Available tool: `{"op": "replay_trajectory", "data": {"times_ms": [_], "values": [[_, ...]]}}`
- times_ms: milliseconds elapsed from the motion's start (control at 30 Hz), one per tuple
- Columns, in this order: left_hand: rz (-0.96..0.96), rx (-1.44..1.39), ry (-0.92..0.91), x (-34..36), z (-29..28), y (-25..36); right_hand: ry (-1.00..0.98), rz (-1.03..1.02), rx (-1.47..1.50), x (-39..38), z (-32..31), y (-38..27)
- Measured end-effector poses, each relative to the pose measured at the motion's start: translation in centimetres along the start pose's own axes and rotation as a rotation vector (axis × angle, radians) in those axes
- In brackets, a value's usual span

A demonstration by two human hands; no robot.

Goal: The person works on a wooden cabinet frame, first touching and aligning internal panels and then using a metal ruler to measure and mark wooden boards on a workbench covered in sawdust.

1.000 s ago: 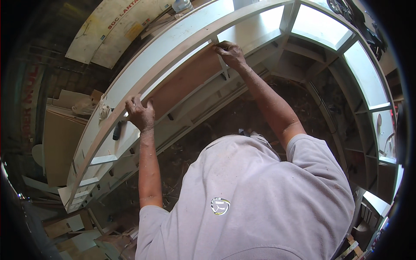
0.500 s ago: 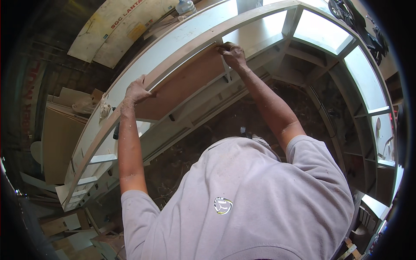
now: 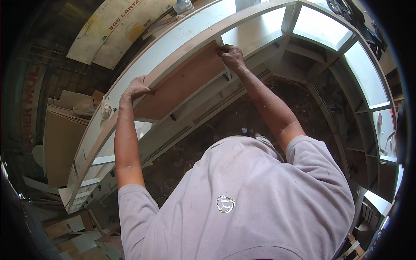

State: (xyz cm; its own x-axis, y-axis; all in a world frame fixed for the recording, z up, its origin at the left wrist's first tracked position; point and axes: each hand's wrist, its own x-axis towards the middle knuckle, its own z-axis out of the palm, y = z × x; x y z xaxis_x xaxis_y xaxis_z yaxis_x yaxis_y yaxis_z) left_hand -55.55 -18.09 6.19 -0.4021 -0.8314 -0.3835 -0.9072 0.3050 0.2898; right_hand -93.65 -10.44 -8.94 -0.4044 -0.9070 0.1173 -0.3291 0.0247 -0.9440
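A reddish-brown wooden panel stands in a bay of a large pale wooden frame, its upper edge along the curved top rail. My left hand is closed over the rail at the panel's left part, with the thumb against the panel's face. At the panel's upper right corner, beside an upright divider, my right hand is closed with its fingers curled at the panel's edge. Its fingertips are partly hidden.
The frame curves round to the right with open bays and shelves. Brown boards lean at the left, near a white cloth-like bundle. A clear water jug stands beyond the frame. Wood scraps lie at lower left.
The panel's upper edge has moved against the top rail, and the bright gap between them has closed. Both hands stay near the same spots, the right slightly lower.
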Motion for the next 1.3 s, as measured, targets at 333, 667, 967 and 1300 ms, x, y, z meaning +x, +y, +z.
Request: {"op": "replay_trajectory", "data": {"times_ms": [333,667,967,1300], "values": [[-0.054,-0.083,-0.016,-1.1,0.2,-1.0,-0.146,0.152,-0.273,-10.2,-2.5,10.2],[0.096,-0.187,-0.076,1.5,0.8,-0.5,-0.38,0.949,-0.743,-37.0,-11.1,33.7],[0.158,-0.052,0.052,1.3,0.9,-3.8,-0.105,1.13,-0.251,-44.7,-3.6,25.8],[0.218,0.1,0.138,0.6,1.4,-4.3,0.048,1.175,-0.087,-55.5,-0.5,21.3]]}}
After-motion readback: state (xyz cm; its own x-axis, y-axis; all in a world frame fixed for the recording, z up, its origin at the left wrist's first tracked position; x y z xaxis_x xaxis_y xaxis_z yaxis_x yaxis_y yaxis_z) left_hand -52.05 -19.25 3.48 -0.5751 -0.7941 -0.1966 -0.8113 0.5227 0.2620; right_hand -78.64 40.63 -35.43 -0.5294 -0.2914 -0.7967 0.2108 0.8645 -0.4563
